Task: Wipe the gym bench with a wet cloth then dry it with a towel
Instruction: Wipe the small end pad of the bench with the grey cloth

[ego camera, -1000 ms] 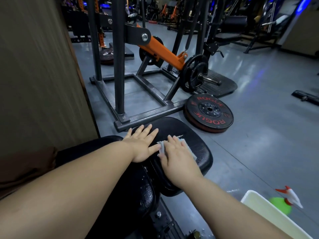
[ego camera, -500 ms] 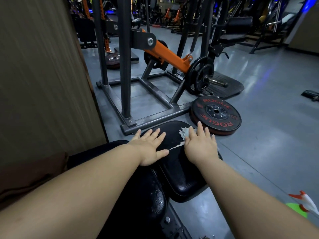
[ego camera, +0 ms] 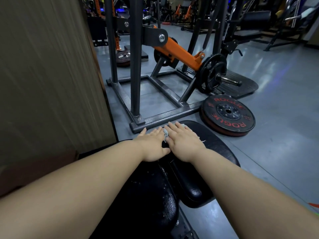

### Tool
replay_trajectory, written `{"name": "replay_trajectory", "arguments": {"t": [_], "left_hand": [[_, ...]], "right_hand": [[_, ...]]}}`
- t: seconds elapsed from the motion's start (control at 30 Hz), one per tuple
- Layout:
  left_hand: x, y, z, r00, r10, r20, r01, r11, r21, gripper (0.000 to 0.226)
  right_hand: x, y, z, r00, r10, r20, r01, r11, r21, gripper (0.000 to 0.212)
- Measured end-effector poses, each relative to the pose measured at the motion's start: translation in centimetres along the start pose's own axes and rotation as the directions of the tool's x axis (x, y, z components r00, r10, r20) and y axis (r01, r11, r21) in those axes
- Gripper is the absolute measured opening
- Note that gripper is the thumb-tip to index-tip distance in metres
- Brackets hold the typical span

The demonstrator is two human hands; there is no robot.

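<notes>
The black padded gym bench (ego camera: 217,149) runs away from me, its far seat pad ending near a steel frame. My right hand (ego camera: 183,144) lies flat with straight fingers on a pale wet cloth (ego camera: 166,134), pressing it onto the far end of the seat pad; only scraps of cloth show around the hand. My left hand (ego camera: 152,145) rests flat on the pad just to the left, thumb touching the right hand. The nearer pad (ego camera: 155,200) glistens with droplets.
A dark steel machine frame (ego camera: 162,116) stands on the floor right past the bench end. A black plate with red lettering (ego camera: 227,116) lies to the right. A wooden panel (ego camera: 48,75) walls off the left. Grey floor spreads to the right.
My right hand slid the cloth from the pad's right side leftward to its far end, ending against my left hand. My view moved closer and left; the spray bottle slipped to the frame's edge.
</notes>
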State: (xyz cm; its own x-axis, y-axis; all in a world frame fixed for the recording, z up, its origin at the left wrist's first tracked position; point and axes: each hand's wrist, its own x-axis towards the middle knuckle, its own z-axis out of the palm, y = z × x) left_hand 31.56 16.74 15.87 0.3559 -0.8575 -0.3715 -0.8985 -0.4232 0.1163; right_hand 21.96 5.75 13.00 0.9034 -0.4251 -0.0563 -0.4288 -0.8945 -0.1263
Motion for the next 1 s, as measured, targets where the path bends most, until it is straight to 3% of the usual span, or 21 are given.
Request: {"name": "replay_trajectory", "arguments": {"t": [0.2, 0.43, 0.57, 0.8, 1.0], "left_hand": [[0.1, 0.3, 0.1, 1.0, -0.026, 0.007, 0.025, 0.998, 0.063, 0.078], [-0.3, 0.0, -0.1, 0.999, -0.015, 0.028, 0.013, 0.996, 0.086, 0.076], [-0.7, -0.1, -0.1, 0.999, -0.021, 0.032, 0.019, 0.996, 0.083, 0.075], [-3.6, -1.6, -0.2, 1.0, 0.026, -0.006, -0.025, 0.997, 0.066, 0.068], [-6.6, -1.4, 0.5, 0.997, 0.033, -0.068, -0.035, 0.999, -0.03, 0.065]], "right_hand": [[2.4, 1.9, -0.5, 0.997, 0.076, -0.014, -0.076, 0.997, -0.007, 0.052], [1.6, 6.5, -0.1, 0.931, 0.365, -0.027, -0.36, 0.926, 0.111, 0.054], [-0.5, 6.4, 0.5, 0.888, 0.457, -0.058, -0.448, 0.886, 0.115, 0.055], [-6.2, 4.5, 0.9, 0.872, 0.483, -0.08, -0.484, 0.875, 0.009, 0.055], [-9.5, -0.6, 1.9, 0.921, 0.368, -0.124, -0.377, 0.925, -0.054, 0.053]]}}
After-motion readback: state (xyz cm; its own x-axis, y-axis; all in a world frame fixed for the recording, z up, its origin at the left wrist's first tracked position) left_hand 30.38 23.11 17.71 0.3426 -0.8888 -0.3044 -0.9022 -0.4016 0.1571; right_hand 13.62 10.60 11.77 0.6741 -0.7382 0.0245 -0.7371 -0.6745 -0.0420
